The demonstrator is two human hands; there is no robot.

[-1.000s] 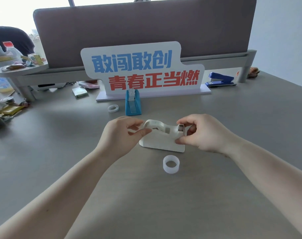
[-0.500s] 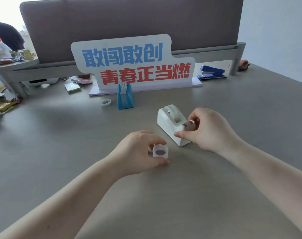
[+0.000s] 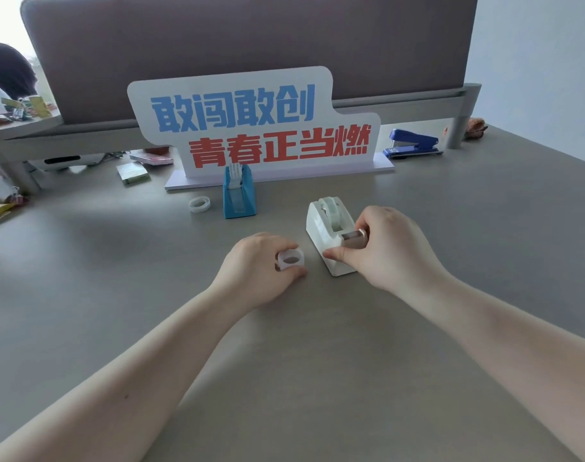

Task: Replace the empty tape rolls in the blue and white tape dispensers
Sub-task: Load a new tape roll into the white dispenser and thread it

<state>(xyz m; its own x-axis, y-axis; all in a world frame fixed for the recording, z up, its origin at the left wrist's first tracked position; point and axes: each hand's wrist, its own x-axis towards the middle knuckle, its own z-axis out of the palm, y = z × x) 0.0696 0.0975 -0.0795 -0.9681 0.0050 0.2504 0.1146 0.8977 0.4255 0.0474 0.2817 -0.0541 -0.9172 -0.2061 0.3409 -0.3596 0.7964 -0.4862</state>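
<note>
The white tape dispenser (image 3: 321, 225) stands on the grey desk with its cutter end toward me and a roll seated in its cradle. My right hand (image 3: 381, 248) grips the dispenser's near end, thumb on its side. My left hand (image 3: 257, 271) pinches a small white tape ring (image 3: 289, 260) on the desk just left of the dispenser. Farther back stands the blue tape dispenser (image 3: 239, 191), with another white ring (image 3: 199, 204) lying flat to its left.
A white sign with blue and red characters (image 3: 251, 128) stands behind the blue dispenser. A blue stapler (image 3: 413, 144) lies at the back right. Note pads (image 3: 132, 173) and clutter sit at the back left. A grey partition (image 3: 244, 38) closes the desk's far edge.
My left hand left the white dispenser, moved down to the ring on the desk and closed on it. The dispenser turned end-on toward me, right hand still gripping it.
</note>
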